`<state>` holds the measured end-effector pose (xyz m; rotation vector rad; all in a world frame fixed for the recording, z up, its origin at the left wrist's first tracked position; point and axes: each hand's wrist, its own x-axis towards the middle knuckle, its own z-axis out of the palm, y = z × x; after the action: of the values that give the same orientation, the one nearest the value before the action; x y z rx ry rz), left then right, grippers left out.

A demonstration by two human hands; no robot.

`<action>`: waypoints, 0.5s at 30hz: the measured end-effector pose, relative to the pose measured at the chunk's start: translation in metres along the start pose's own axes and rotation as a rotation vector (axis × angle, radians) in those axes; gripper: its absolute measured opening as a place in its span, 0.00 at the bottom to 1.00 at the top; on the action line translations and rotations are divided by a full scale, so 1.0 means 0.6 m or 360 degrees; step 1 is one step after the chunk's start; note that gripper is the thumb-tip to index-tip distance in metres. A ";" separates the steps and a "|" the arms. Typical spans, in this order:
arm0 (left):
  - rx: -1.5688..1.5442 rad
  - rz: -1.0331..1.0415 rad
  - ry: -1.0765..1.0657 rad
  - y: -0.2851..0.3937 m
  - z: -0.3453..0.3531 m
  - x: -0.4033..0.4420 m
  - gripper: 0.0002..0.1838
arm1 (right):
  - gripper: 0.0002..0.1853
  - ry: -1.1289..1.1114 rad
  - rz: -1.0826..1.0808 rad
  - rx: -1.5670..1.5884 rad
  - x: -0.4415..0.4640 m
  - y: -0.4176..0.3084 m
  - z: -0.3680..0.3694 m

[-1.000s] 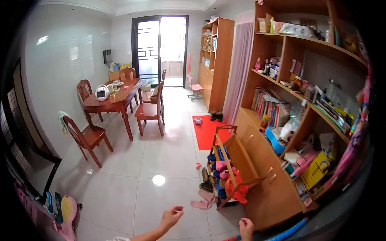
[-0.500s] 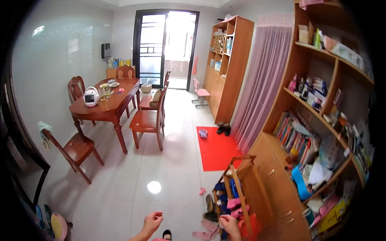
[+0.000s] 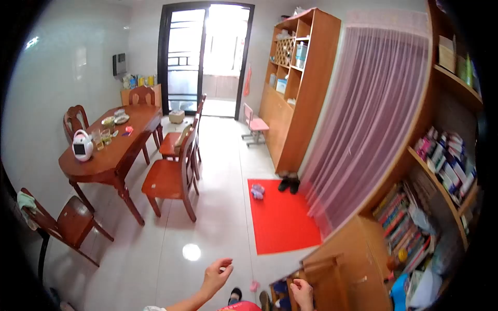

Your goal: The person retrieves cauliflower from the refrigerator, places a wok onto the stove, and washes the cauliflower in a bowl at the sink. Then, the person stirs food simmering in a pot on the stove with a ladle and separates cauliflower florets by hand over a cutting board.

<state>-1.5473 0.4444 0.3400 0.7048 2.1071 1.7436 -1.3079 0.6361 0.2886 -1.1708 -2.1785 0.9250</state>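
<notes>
My left hand (image 3: 217, 274) is held out in front of me above the tiled floor, its fingers loosely bent with the thumb apart, holding nothing. At the bottom right, my right hand (image 3: 302, 292) hangs in the air over the wooden shoe rack (image 3: 324, 277), fingers loosely curled and nothing visible in them. Dark shoes (image 3: 280, 295) fill part of the rack. Just left of the rack, a small pink item (image 3: 254, 285) lies on the floor. My own shoe (image 3: 236, 294) shows below, between the hands.
A wooden dining table (image 3: 116, 160) with several chairs stands to the left. Ahead, a red mat (image 3: 282, 223) carries purple slippers (image 3: 257, 192) and black shoes (image 3: 289, 184). A tall cabinet (image 3: 311, 98), purple curtain (image 3: 368, 114) and bookshelf (image 3: 441, 171) line the right. A sliding door (image 3: 184, 67) stands at the back.
My view has moved forward, so the table, mat and curtain look nearer and the shoe rack has slid toward the bottom edge. My left hand sits higher and farther right in view.
</notes>
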 end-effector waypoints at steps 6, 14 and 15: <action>0.0444 0.0200 0.0162 0.056 -0.008 0.268 0.21 | 0.27 0.0019 -0.0213 0.0032 0.355 -0.169 0.054; 0.0838 0.0335 0.0148 -0.028 -0.016 0.603 0.38 | 0.37 -0.0120 -0.0548 -0.0262 0.701 -0.260 0.232; 0.0856 0.0361 0.0105 -0.040 -0.017 0.651 0.39 | 0.37 -0.0137 -0.0548 -0.0278 0.741 -0.268 0.255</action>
<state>-1.8804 0.6497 0.3452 1.0735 2.6630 1.3055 -1.7223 0.9012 0.3574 -0.8018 -2.4689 0.6581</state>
